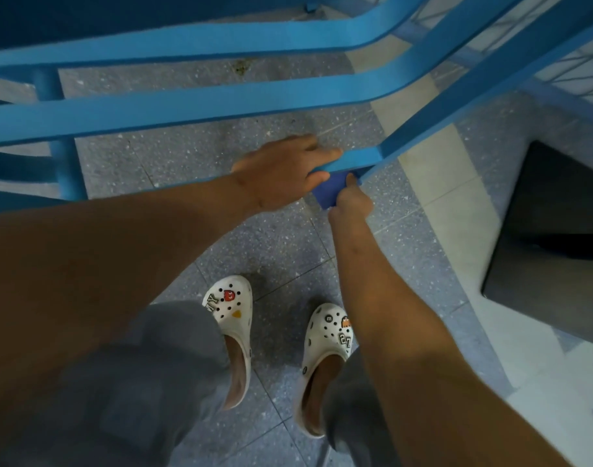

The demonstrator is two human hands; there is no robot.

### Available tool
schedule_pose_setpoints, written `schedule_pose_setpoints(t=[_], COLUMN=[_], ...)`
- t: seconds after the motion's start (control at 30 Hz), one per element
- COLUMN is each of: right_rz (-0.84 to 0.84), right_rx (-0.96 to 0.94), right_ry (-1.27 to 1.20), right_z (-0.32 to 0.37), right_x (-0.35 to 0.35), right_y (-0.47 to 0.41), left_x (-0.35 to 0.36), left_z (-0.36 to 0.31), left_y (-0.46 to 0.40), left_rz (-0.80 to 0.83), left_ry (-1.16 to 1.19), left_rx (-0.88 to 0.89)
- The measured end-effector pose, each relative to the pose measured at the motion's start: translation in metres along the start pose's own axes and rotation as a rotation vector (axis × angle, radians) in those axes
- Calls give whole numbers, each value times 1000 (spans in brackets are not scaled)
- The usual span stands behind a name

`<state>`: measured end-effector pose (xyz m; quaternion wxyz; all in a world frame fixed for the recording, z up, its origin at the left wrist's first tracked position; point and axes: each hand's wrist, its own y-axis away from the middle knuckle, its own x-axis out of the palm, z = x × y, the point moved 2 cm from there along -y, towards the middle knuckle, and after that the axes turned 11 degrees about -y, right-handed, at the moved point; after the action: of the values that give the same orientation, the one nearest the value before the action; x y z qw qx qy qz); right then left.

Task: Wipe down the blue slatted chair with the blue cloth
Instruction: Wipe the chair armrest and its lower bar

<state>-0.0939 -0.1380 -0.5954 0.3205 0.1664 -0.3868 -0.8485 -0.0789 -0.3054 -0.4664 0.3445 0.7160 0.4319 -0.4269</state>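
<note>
Fingers of your right hand pinch the blue cloth against the underside of a slat's end; your left hand curls over the same slat just beside it, thumb beneath, steadying the blue slatted chair — which fills the upper frame above the speckled floor. Cloth looks soft and limp, so bunch it and wrap it round each slat; the frame looks rigid — brace it by a slat while rubbing.
</note>
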Motion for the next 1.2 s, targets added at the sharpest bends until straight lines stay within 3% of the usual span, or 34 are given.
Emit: schedule_pose_setpoints(t=[0.17,0.33,0.43,0.53,0.67,0.73,0.9,1.0,1.1,1.2], right_rz=[53,18,39,120,395,446,327,254,285,128], right_rx=[-111,57,28,-70,37,63,169,309,200,111], right_ry=[25,301,429,308,113,41,39,-102,6,111], right_z=[-7,-8,-6,-7,-15,-13,-10,-14,-7,-4], right_x=[-3,-11,-26,-40,-43,-35,-20,-18,-3,-1], right_y=[0,-16,-20,-26,-29,-28,-33,-50,-54,-61], left_x=[2,-1,-2,-3,-3,-3,-5,-5,-4,-4], left_z=[0,-1,-1,-3,-3,-3,-4,-5,-4,-3], left_y=[1,-1,-1,0,0,-1,-1,-1,-2,-2], left_rz=[-16,5,13,11,-5,-5,28,43,52,36], left_ry=[-3,7,-3,-8,-17,-16,-16,-31,-55,-49], left_rx=[18,10,16,13,15,18,4,-2,-2,-1])
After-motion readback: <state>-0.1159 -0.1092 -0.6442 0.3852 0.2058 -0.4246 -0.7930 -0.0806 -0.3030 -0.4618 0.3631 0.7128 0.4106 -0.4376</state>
